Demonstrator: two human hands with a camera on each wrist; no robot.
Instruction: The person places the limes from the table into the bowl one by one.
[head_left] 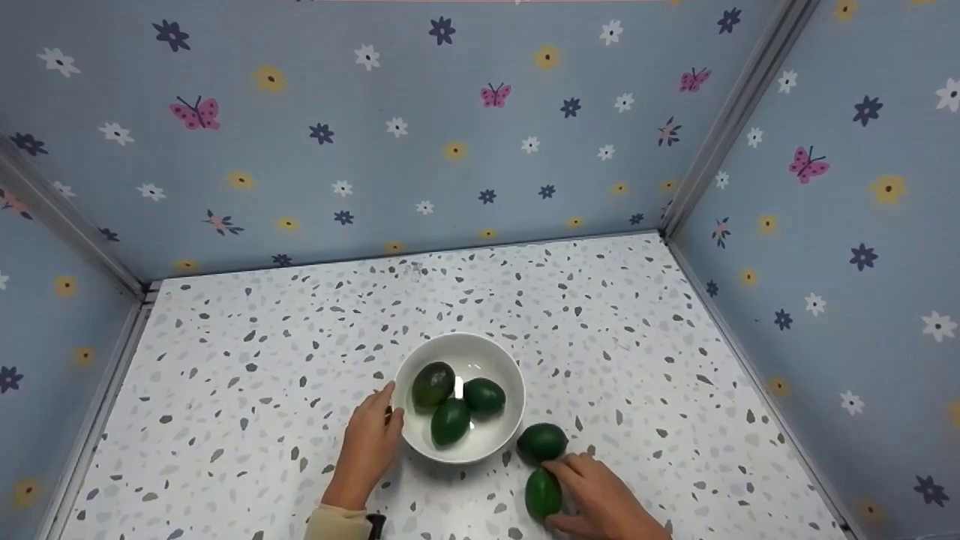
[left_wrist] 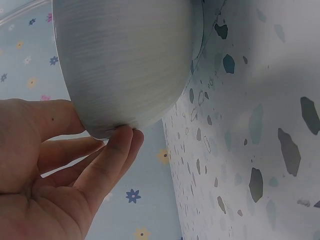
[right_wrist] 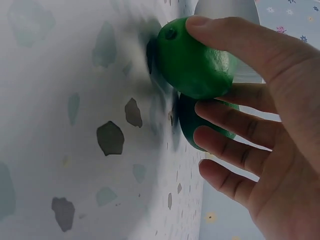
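Observation:
A white bowl [head_left: 459, 450] stands on the speckled table, and my left hand [head_left: 370, 439] grips its left rim. In the left wrist view, the fingers and thumb of that hand [left_wrist: 65, 165] meet at the bowl's edge [left_wrist: 125, 60]. Inside the bowl lie two green limes [head_left: 484, 395] and a larger, darker green fruit [head_left: 433, 385] with a brownish tinge. My right hand [head_left: 600, 495] pinches a lime [head_left: 543, 495] between thumb and index finger, right of the bowl. Just beyond it, another lime [head_left: 541, 442] lies close to the bowl; the right wrist view shows the held lime [right_wrist: 195, 60] overlapping it.
Light blue panels with flowers and butterflies [head_left: 495, 95] rise behind the table [head_left: 247, 390] and on both sides. Grey metal strips [head_left: 739, 112] run along the corners where the panels join.

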